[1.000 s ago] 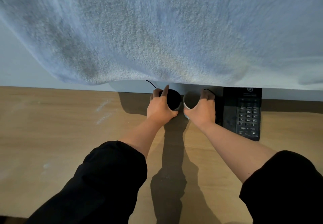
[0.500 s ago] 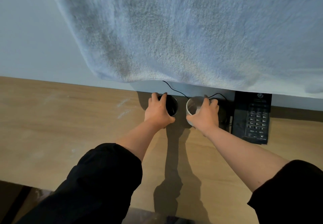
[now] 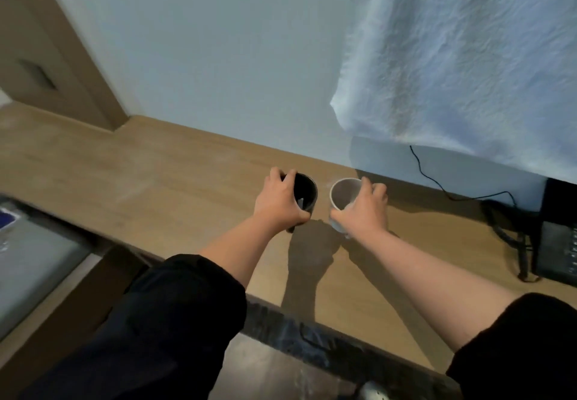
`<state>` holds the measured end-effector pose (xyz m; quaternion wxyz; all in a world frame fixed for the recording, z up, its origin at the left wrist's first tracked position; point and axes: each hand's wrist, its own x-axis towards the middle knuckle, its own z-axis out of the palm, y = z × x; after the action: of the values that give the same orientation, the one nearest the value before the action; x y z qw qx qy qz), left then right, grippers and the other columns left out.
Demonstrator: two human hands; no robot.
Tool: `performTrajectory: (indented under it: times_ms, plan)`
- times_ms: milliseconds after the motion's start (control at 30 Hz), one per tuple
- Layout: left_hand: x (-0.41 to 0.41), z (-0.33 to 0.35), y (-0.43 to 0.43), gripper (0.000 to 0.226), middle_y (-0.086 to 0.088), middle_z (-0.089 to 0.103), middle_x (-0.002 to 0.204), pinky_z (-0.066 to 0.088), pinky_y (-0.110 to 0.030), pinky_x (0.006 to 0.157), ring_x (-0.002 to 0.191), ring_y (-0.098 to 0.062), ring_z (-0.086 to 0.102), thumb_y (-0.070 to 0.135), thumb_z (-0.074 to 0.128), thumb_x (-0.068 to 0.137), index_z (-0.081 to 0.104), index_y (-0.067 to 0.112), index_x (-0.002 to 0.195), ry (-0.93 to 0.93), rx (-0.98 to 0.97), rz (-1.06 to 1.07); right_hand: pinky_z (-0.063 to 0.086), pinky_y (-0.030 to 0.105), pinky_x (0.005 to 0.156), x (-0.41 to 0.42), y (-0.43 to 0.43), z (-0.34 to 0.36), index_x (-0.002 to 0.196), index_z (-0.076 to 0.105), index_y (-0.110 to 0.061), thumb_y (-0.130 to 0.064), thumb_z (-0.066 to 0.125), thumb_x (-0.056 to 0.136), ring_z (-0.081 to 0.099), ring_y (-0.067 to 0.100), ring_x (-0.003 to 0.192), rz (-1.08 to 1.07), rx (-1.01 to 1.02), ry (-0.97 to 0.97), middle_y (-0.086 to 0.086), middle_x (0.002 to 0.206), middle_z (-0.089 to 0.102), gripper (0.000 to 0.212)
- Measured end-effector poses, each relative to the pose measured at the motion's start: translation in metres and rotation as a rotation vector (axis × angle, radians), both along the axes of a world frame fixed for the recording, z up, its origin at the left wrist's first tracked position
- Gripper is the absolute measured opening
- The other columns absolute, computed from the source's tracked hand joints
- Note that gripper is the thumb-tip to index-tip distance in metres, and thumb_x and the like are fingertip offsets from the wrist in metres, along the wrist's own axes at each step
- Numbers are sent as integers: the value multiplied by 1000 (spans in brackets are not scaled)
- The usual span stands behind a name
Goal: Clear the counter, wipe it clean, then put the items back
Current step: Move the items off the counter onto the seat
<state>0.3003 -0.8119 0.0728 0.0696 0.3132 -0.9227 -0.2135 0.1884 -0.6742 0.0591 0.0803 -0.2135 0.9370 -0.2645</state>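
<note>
My left hand [image 3: 279, 203] grips a black cup [image 3: 306, 192] from its left side. Beside it, my right hand [image 3: 363, 210] holds a white cup [image 3: 343, 193] by its right side and rim. Both cups are upright, a small gap apart, over the wooden counter [image 3: 175, 187] near the wall. Whether they touch the counter I cannot tell. A white towel [image 3: 468, 56] hangs close to the camera at the upper right and hides part of the wall.
A black desk phone [image 3: 559, 243] sits at the right edge, with a thin black cord [image 3: 437, 185] trailing along the wall. The counter's dark front edge [image 3: 312, 337] runs below my arms. A wooden door frame [image 3: 62, 56] stands at the far left.
The view has swung left, so the towel covers less and the phone sits at the right edge. Both hands keep their hold on the cups, which have shifted left, away from the phone.
</note>
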Motion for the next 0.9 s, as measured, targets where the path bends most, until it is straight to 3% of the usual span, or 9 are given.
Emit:
performTrajectory:
  times_ms: [133, 367, 533, 767, 900]
  plan:
    - [88, 16, -69, 87, -5, 31, 129, 54, -41, 80, 119, -27, 42, 40, 77, 64, 35, 19, 138, 3, -71, 35, 39, 36, 100, 72, -73, 9, 147, 24, -14, -40, 77, 65, 31, 28, 130, 79, -42, 1, 9, 136, 29, 101]
    - [226, 41, -172, 92, -4, 30, 130, 52, -35, 80, 118, -26, 44, 41, 78, 66, 32, 19, 143, 60, -64, 258, 42, 37, 100, 183, -201, 23, 145, 27, -15, -42, 77, 59, 34, 30, 128, 283, -87, 20, 9, 132, 32, 103]
    - [292, 45, -230, 86, -5, 29, 130, 50, -38, 91, 117, -26, 45, 43, 79, 67, 37, 21, 138, 101, 22, 429, 58, 47, 77, 240, -275, 30, 146, 21, -28, -46, 79, 55, 34, 29, 126, 441, -151, -10, 3, 132, 28, 109]
    - [354, 35, -303, 82, -3, 30, 122, 52, -41, 89, 113, -25, 45, 45, 79, 64, 40, 22, 132, 98, 12, 553, 57, 47, 80, 290, -372, 23, 148, 20, -21, -42, 80, 60, 34, 28, 125, 642, -143, -13, 3, 132, 29, 109]
    - [390, 24, -360, 81, -3, 30, 122, 52, -41, 89, 112, -25, 45, 46, 80, 64, 41, 21, 130, 67, 9, 627, 58, 45, 75, 322, -440, 10, 145, 27, -20, -46, 82, 58, 36, 25, 119, 730, -111, -4, 1, 128, 31, 106]
